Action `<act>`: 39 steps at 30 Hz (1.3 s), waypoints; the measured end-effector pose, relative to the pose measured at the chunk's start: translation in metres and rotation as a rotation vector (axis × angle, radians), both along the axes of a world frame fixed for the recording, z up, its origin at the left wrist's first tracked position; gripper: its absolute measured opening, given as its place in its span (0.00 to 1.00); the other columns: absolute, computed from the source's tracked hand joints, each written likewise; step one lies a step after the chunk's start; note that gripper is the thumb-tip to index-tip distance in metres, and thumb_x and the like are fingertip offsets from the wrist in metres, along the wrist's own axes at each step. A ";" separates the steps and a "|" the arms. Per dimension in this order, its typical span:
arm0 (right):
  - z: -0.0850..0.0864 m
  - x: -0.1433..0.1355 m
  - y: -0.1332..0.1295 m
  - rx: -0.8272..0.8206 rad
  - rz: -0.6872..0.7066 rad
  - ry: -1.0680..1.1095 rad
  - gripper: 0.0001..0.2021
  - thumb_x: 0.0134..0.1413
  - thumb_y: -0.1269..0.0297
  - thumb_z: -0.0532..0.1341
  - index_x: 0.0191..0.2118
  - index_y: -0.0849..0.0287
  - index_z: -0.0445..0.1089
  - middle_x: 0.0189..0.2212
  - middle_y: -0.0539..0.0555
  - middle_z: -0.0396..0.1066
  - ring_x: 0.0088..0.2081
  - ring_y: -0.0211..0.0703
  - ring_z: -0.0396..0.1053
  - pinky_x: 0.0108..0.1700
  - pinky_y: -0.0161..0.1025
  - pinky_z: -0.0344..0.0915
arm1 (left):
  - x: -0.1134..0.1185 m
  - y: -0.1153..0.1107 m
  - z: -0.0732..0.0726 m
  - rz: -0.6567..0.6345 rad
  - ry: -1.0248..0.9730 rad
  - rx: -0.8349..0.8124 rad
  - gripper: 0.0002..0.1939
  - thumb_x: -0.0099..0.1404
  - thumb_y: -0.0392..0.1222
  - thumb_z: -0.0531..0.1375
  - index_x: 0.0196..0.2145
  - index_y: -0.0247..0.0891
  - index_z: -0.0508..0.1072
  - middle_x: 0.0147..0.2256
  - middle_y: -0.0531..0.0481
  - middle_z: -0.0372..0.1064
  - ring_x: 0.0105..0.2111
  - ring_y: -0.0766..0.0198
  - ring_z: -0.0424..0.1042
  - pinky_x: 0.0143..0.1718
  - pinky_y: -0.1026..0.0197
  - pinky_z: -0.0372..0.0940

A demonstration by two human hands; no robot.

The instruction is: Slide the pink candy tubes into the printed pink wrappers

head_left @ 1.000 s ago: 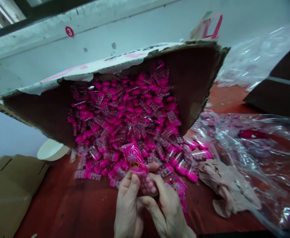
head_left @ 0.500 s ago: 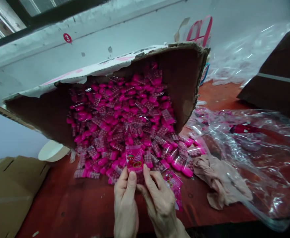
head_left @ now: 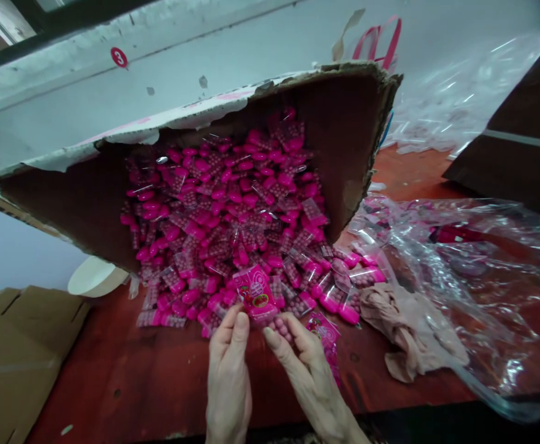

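My left hand point(head_left: 228, 370) is closed, thumb against forefinger, at the lower left corner of a pink printed sachet point(head_left: 257, 293). The sachet leans to the left and bears a red and green picture. My right hand point(head_left: 309, 364) pinches a small clear pack of pink balls point(head_left: 283, 327) just below the sachet's right corner; whether the two are joined I cannot tell. Behind both hands lies a heap of small clear packs with bright pink ends point(head_left: 224, 209), spilling out of a tipped cardboard box point(head_left: 348, 135). Another pink sachet point(head_left: 325, 336) lies to the right of my right hand.
On the red tabletop point(head_left: 159, 376), a beige cloth point(head_left: 399, 327) and a large clear plastic sheet point(head_left: 496, 296) lie to the right. A cardboard carton point(head_left: 20, 351) and a pale bowl point(head_left: 97, 277) are at the left. A dark box point(head_left: 519, 129) stands at the far right.
The sachet has tilted left, and my hands have moved slightly apart. My right hand has turned, and pink balls now show between its thumb and fingers. The view has shifted a little.
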State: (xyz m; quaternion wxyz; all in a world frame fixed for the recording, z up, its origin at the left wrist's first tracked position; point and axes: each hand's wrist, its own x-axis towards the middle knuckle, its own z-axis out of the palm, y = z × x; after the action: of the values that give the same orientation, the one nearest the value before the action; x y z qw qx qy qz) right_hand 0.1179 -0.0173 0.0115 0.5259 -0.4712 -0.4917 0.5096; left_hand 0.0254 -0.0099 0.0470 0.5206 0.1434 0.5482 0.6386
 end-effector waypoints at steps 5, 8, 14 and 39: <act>0.002 -0.002 -0.003 -0.158 0.157 0.392 0.13 0.57 0.55 0.57 0.29 0.60 0.62 0.22 0.46 0.61 0.25 0.33 0.59 0.29 0.31 0.58 | -0.010 0.002 0.001 -0.032 0.049 0.069 0.14 0.38 0.38 0.72 0.25 0.35 0.77 0.24 0.52 0.75 0.24 0.69 0.71 0.29 0.69 0.66; -0.001 -0.006 -0.003 -0.230 0.200 0.576 0.14 0.55 0.54 0.59 0.30 0.60 0.62 0.19 0.45 0.60 0.21 0.31 0.56 0.24 0.29 0.56 | -0.009 0.002 0.001 -0.050 0.012 0.080 0.14 0.38 0.40 0.72 0.26 0.36 0.77 0.25 0.51 0.76 0.25 0.67 0.72 0.29 0.67 0.67; -0.003 -0.013 -0.005 -0.362 0.335 0.804 0.14 0.53 0.55 0.61 0.28 0.60 0.62 0.16 0.43 0.59 0.15 0.27 0.51 0.19 0.27 0.53 | -0.011 0.014 0.013 -0.336 -0.188 0.132 0.22 0.54 0.56 0.61 0.38 0.34 0.75 0.29 0.44 0.74 0.28 0.60 0.73 0.28 0.61 0.68; -0.006 -0.016 -0.010 -0.351 0.213 0.569 0.15 0.55 0.52 0.58 0.28 0.58 0.58 0.16 0.41 0.52 0.17 0.28 0.45 0.17 0.27 0.43 | -0.005 -0.004 -0.008 -0.289 -0.098 0.153 0.12 0.56 0.45 0.63 0.33 0.34 0.78 0.33 0.41 0.77 0.34 0.56 0.75 0.31 0.61 0.70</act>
State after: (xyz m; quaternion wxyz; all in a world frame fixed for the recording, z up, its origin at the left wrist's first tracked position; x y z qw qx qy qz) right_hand 0.1020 -0.0270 0.0059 0.4968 -0.3395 -0.2766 0.7493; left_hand 0.0202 -0.0139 0.0386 0.6207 0.2286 0.4454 0.6033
